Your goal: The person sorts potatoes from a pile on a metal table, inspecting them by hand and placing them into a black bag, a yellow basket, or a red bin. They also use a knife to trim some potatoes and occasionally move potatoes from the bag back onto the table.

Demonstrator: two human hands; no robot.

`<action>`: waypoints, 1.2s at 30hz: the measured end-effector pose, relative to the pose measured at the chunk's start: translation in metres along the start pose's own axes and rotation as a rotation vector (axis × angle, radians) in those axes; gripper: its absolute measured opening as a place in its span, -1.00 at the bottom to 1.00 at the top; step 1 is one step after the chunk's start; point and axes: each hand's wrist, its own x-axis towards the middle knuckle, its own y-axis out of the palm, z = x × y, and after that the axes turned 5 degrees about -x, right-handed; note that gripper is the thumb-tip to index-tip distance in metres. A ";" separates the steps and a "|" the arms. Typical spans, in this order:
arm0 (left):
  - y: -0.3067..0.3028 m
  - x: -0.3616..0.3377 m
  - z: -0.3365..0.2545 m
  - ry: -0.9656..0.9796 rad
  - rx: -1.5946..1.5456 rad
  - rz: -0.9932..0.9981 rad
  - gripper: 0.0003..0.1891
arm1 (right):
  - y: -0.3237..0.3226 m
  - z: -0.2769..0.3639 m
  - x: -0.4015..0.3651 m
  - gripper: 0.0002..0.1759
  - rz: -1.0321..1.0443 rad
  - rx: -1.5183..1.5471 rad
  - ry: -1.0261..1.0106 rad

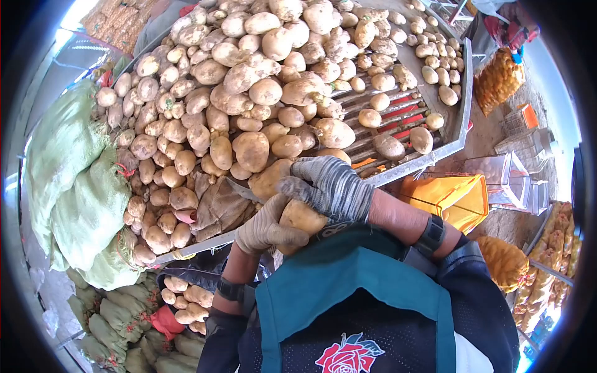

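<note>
My left hand (270, 229), in a pale grey work glove, is closed round a brown potato (303, 217) close to my chest. My right hand (336, 186), in a dark grey striped glove, has its fingers bent against the right end of another large potato (267, 179) at the table's near side. The right glove partly covers both potatoes, and its palm is hidden. Just beyond my hands, a big heap of soil-marked potatoes (252, 151) covers the metal-edged sorting table (404, 169).
Metal slats (398, 123) with loose potatoes lie at right. Pale green sacks (81, 180) lean at left. A yellow-lined basket (454, 196) and white crates (497, 177) stand lower right. Filled orange net bags (499, 81) are beyond. More potatoes (189, 301) sit below the near edge.
</note>
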 end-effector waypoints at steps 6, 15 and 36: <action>0.015 0.034 -0.018 -0.264 0.698 0.020 0.00 | -0.028 -0.035 0.002 -0.59 0.179 -0.215 0.098; 0.058 0.085 -0.019 0.192 -0.313 -0.089 0.15 | -0.063 -0.104 -0.032 -0.53 -0.308 0.426 0.497; 0.020 0.196 0.037 0.494 2.139 -0.317 -0.49 | -0.158 -0.174 -0.300 -0.21 -1.120 1.693 0.410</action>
